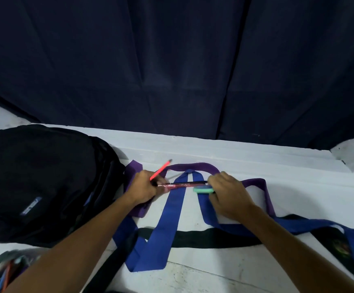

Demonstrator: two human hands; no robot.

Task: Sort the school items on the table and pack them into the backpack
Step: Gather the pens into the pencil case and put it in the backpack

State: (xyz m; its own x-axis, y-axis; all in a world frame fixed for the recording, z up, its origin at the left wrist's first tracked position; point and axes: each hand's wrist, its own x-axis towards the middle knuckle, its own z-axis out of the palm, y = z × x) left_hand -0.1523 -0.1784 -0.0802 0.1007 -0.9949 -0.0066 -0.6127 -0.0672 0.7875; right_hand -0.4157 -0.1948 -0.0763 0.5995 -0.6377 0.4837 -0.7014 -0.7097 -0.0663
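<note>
The left hand (142, 188) grips pencils (160, 169); the right hand (227, 192) pinches their far end (and a teal eraser (202, 189)). Both should align tips before bagging.

I see a white, slightly scuffed counter (256, 278) filling the lower half of the frame. A black fabric backpack (41, 182) lies on it at the left. Three flat cloth bands sprawl across the middle: a purple band (193, 166) looping farthest up, a blue band (167, 218) folded into a peak under it, and a black band (203, 238) running across lower down. At the bottom left corner I make out a blurred heap of coloured items (3, 271).
</note>
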